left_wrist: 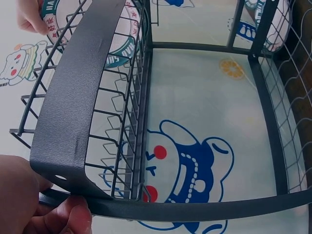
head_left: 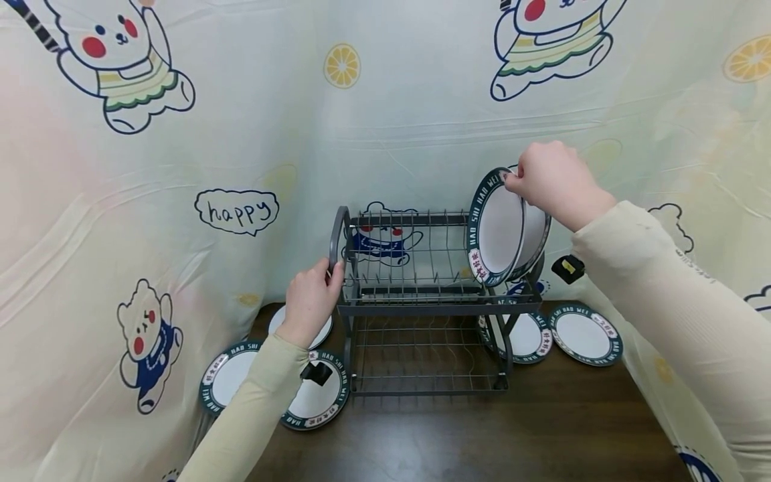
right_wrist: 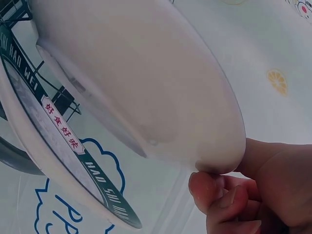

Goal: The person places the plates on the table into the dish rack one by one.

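Observation:
A dark two-tier dish rack (head_left: 442, 310) stands on the brown table. My left hand (head_left: 312, 300) grips its left side frame; in the left wrist view, curled fingers (left_wrist: 78, 214) wrap the frame's bar near a corner. At the upper tier's right end, my right hand (head_left: 557, 184) pinches the top rim of a white plate (head_left: 496, 231) with a dark green lettered border. This plate is upright, and its pale underside (right_wrist: 161, 87) fills much of the right wrist view. Close to its right stands a second plate (head_left: 535, 234), partly hidden behind it.
Left of the rack lie several matching plates, one (head_left: 316, 395) by its front leg and one (head_left: 229, 375) partly under my left sleeve. To the right, a plate (head_left: 585, 335) lies beside another (head_left: 524, 338) behind the rack's leg. A patterned cloth (head_left: 385, 134) hangs behind.

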Demonstrator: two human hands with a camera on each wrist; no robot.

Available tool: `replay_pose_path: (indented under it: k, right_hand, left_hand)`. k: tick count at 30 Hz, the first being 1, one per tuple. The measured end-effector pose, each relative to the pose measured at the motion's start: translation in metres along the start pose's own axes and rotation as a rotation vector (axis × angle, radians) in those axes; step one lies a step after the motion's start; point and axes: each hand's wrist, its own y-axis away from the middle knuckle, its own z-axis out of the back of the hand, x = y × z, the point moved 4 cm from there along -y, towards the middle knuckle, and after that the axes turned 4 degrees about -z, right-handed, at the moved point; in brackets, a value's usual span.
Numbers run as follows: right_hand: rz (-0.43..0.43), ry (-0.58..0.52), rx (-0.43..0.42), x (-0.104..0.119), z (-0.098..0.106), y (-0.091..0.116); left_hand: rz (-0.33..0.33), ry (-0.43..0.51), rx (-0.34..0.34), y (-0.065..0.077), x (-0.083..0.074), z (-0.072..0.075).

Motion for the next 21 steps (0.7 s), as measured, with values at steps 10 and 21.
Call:
replay_pose_path:
  k: [10, 21]
  right_hand:
    - [-0.024, 0.012, -0.009, 0.0017, -0.0020, -0.0039]
    - [-0.056, 0.035, -0.007, -0.0007, -0.0052, -0.0060]
  left_hand:
    - [-0.006, -0.001, -0.007, 0.0003, 0.0014, 0.0000]
    - [0.011, 0.008, 0.002, 0.0008, 0.0012, -0.0004]
